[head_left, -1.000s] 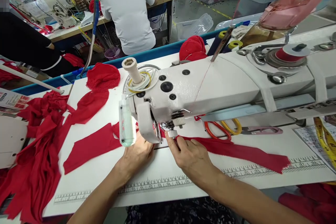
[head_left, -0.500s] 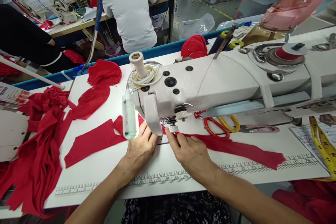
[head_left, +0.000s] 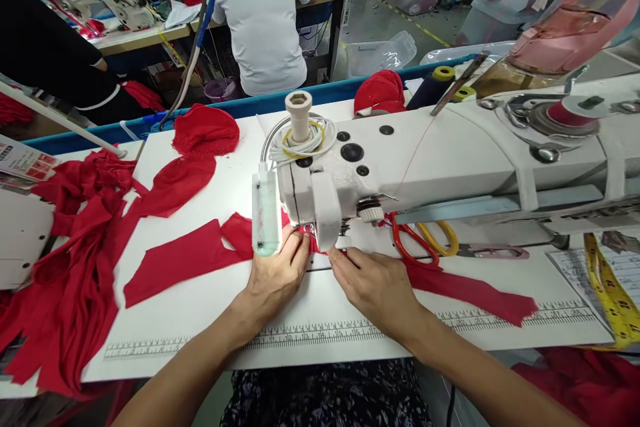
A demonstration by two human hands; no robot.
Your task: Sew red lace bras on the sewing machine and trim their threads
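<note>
A white sewing machine (head_left: 440, 147) reaches across from the right, its head above a strip of red fabric (head_left: 185, 263). Just left of the needle area, my left hand (head_left: 280, 270) presses the fabric with its fingers close together. My right hand (head_left: 375, 287) is closed in a pinch at the cloth's near edge, right of the needle area. The fabric's other end (head_left: 480, 290) trails out to the right. A small clear lamp (head_left: 265, 213) hangs over my left fingers. The machine head hides the needle and part of the cloth.
Red fabric pieces (head_left: 80, 267) are heaped at the left. Red-handled scissors (head_left: 413, 243) lie behind my right hand, near small snips (head_left: 500, 252). A yellow measuring tape (head_left: 607, 293) hangs at the right. A person in a white shirt (head_left: 265, 20) sits beyond the table.
The view has shifted, so the machine appears farther right. My right index finger was stretched toward the needle area and is now curled in. My left hand stays on the fabric.
</note>
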